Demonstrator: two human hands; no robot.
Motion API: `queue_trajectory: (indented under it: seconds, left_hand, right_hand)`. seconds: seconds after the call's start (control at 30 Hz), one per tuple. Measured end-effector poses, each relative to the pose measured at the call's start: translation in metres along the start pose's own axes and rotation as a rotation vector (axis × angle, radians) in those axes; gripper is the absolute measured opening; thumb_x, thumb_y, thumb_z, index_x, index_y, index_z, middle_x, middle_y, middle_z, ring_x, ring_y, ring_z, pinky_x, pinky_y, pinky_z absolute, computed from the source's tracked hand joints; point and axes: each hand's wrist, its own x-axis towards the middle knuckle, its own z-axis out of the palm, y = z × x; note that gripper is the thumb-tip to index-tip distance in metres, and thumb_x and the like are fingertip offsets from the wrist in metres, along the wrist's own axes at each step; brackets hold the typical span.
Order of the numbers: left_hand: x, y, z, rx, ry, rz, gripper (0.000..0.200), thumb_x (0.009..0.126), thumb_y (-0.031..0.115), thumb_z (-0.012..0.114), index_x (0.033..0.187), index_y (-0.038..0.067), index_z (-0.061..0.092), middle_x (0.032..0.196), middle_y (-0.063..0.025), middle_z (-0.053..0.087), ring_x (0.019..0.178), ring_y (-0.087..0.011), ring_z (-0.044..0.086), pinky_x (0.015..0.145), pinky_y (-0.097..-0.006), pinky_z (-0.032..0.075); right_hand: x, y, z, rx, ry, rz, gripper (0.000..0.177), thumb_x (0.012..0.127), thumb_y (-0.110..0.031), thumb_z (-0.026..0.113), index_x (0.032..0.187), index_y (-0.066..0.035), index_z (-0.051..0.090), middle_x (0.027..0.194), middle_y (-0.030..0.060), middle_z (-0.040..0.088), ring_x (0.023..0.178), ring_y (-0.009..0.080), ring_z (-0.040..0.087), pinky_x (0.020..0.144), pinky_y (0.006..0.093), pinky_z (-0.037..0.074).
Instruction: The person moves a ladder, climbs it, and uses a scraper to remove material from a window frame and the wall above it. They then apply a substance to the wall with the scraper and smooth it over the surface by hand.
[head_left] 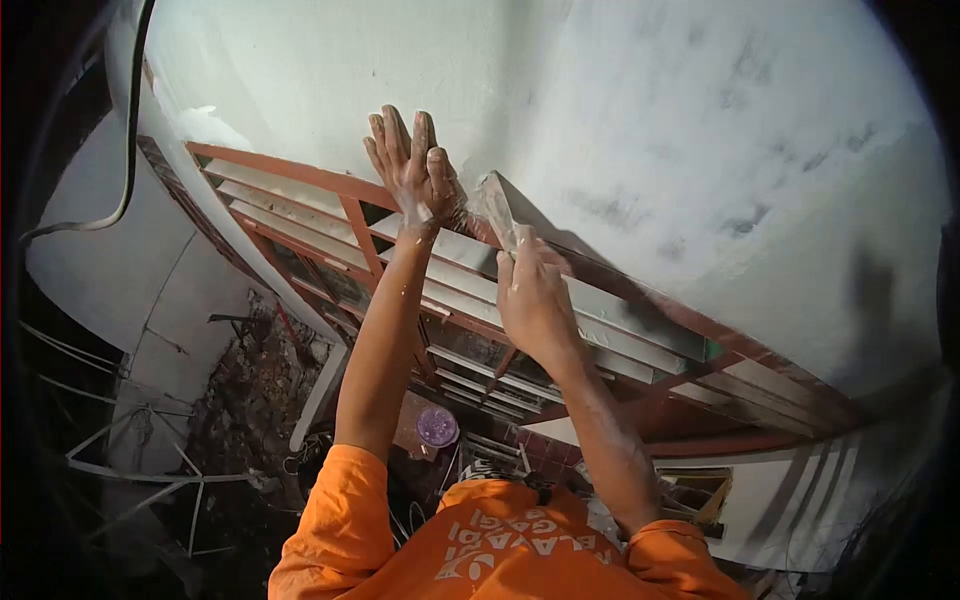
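Head view, both hands raised at the upper edge of a red-brown window frame (300, 172) set in a pale plastered wall (650, 120). The left hand (415, 165) lies open and flat, its 4 fingers straight and close together, the palm against the wall just above the frame's top rail. The right hand (535, 295), just right of it and a little lower, across the frame's upper louvre slats (620, 320), is closed in a fist around a putty knife (497, 208). The blade slants up to the line where the frame's top rail meets the wall, and its tip is just beside the left thumb. The 2 hands are near each other but not touching, and both are smeared white.

Above and to the right of the frame the wall runs bare and broad, with only grey smudges. To the frame's left a dark cable (131, 120) hangs down the wall edge. Below the frame the space is crowded with rubble, thin rods and a round purple lid (437, 426).

The knife's handle is hidden inside the fist (only the blade shows). Whether the blade presses the plaster or merely rests at it cannot be told. The frame's right end fades into shadow, and the orange shirt (500, 550) is cut off by the lower border.
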Motion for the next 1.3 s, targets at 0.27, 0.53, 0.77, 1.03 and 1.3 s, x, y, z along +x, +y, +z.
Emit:
queue_trajectory:
  seconds: [0.27, 0.53, 0.77, 1.03, 1.3]
  left_hand:
    - [0.000, 0.001, -0.002, -0.053, 0.009, -0.012, 0.049, 0.100, 0.035, 0.034, 0.141, 0.014, 0.052, 0.156, -0.0230, 0.027, 0.147, -0.0428, 0.015, 0.115, -0.0601, 0.005]
    - [-0.002, 0.002, -0.001, 0.004, 0.012, 0.028, 0.051, 0.103, 0.035, 0.029, 0.145, 0.012, 0.046, 0.156, -0.0225, 0.027, 0.147, -0.0420, 0.015, 0.116, -0.0592, 0.006]
    - [-0.001, 0.000, -0.002, 0.009, 0.003, 0.022, 0.051, 0.103, 0.037, 0.029, 0.145, 0.013, 0.045, 0.156, -0.0227, 0.025, 0.147, -0.0422, 0.014, 0.116, -0.0594, 0.006]
    - [-0.001, 0.001, -0.002, 0.008, 0.003, 0.014, 0.051, 0.103, 0.036, 0.029, 0.146, 0.014, 0.044, 0.156, -0.0223, 0.025, 0.147, -0.0418, 0.015, 0.116, -0.0591, 0.007]
    - [-0.001, 0.002, -0.004, 0.002, -0.019, 0.012, 0.051, 0.103, 0.037, 0.029, 0.146, 0.015, 0.043, 0.157, -0.0218, 0.025, 0.147, -0.0421, 0.015, 0.115, -0.0597, 0.006]
  right_hand:
    - [-0.019, 0.008, -0.031, -0.058, 0.066, 0.022, 0.039, 0.100, -0.016, 0.046, 0.132, 0.005, 0.037, 0.086, 0.0325, 0.064, 0.082, 0.0498, 0.062, 0.066, 0.0572, 0.047]
    - [0.001, -0.013, -0.018, 0.125, -0.024, 0.019, 0.029, 0.100, -0.014, 0.046, 0.120, 0.005, 0.038, 0.073, 0.0295, 0.062, 0.075, 0.0511, 0.061, 0.061, 0.0574, 0.045]
    - [0.005, -0.002, -0.031, 0.117, 0.078, -0.060, 0.033, 0.101, -0.016, 0.044, 0.126, 0.004, 0.039, 0.082, 0.0317, 0.063, 0.080, 0.0528, 0.060, 0.064, 0.0570, 0.045]
    - [0.008, -0.026, -0.039, 0.162, -0.044, 0.100, 0.048, 0.102, -0.025, 0.045, 0.136, 0.007, 0.036, 0.102, 0.0359, 0.061, 0.099, 0.0534, 0.056, 0.082, 0.0564, 0.043]
    - [0.027, -0.029, -0.040, 0.126, -0.028, 0.082, 0.037, 0.101, -0.022, 0.046, 0.127, 0.004, 0.042, 0.098, 0.0369, 0.061, 0.097, 0.0544, 0.056, 0.079, 0.0579, 0.043]
